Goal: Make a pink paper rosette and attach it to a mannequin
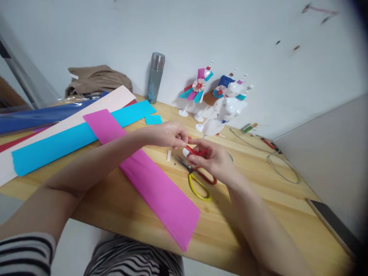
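Note:
My right hand [214, 159] is closed around a small red paper piece [201, 153]. A white rounded bit [186, 152] shows at the edge of that piece; its kind I cannot make out. From the left, my left hand [176, 135] pinches the near end of the red paper between thumb and fingers. Just below the hands lie scissors [198, 179] with one yellow and one red handle. Beside them are a small pale paper strip [169, 155] and a tiny dark scrap [175, 164]. A long magenta paper strip [163, 191] passes under my left forearm.
Blue [57, 149] and pale pink [94, 105] paper strips lie at left, near a brown cloth [97, 80]. A grey flask [156, 78] stands by the wall. White stands with paper flowers [199, 86] are at the back; a cable [268, 161] and dark flat device [330, 226] lie right.

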`<control>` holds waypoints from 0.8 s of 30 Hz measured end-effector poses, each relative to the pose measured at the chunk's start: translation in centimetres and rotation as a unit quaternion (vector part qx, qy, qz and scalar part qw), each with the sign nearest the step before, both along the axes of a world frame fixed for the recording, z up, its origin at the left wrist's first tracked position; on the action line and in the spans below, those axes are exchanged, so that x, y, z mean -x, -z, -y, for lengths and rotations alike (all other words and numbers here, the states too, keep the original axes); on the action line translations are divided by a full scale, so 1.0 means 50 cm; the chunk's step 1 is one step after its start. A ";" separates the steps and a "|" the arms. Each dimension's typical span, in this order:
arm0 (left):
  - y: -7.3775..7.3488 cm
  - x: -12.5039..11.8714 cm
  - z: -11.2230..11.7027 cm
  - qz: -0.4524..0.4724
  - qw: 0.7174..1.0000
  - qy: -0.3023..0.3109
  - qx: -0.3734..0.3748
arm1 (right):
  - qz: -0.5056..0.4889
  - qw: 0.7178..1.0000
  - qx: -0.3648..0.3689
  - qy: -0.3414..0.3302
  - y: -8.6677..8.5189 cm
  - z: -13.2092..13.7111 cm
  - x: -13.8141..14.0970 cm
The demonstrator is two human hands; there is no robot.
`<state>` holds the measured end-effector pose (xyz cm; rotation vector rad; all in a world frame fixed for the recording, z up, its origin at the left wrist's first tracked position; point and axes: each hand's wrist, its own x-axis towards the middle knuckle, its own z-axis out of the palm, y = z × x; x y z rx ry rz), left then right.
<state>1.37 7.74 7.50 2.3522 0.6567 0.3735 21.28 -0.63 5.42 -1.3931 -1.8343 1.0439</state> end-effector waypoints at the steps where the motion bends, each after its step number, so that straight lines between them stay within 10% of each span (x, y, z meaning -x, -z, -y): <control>1: 0.000 0.001 -0.001 0.007 1.000 0.004 0.019 | -0.024 0.999 0.019 0.026 -0.001 -0.001 -0.001; 24: -0.018 0.031 -0.036 -0.039 0.996 -0.018 0.075 | -0.159 0.978 -0.025 0.136 -0.023 -0.022 -0.024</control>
